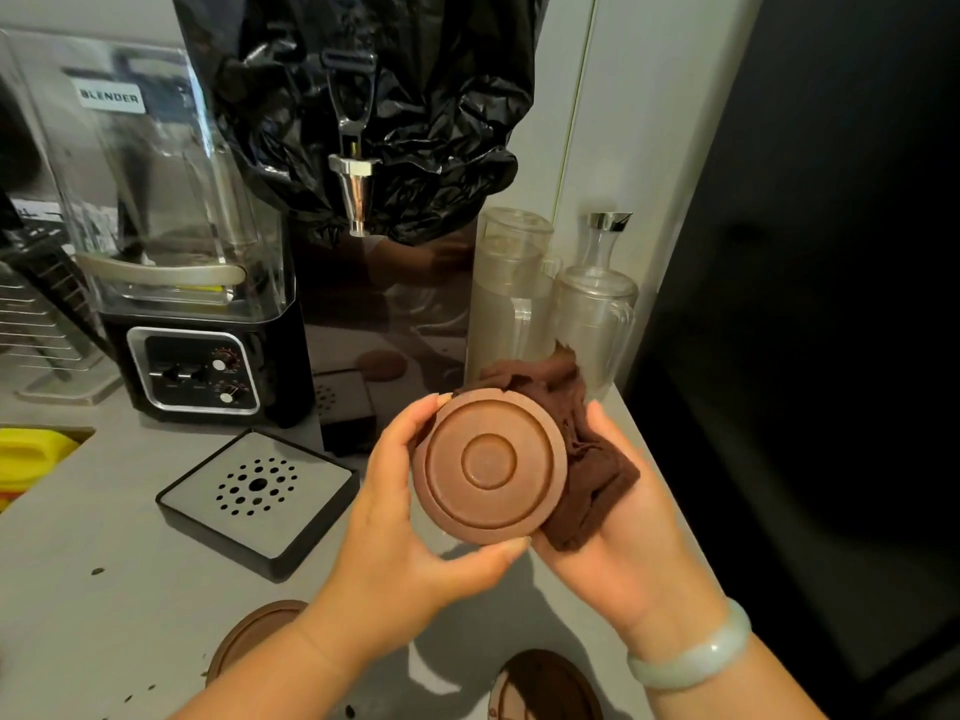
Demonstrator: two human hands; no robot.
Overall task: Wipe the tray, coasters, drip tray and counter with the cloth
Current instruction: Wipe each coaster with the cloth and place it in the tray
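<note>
Mid-task, we judge: left hand (410, 517) grips a coaster (491, 462) against the cloth (592, 465) bunched in the curled right hand (618, 527); drip tray (260, 491) at nine o'clock and speckled counter (119, 543) look unwiped.

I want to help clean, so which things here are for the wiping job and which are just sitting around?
For the job: coaster in the left hand, cloth in the right hand, drip tray, counter.
Just there: blender, glass jugs, bagged dispenser.
</note>
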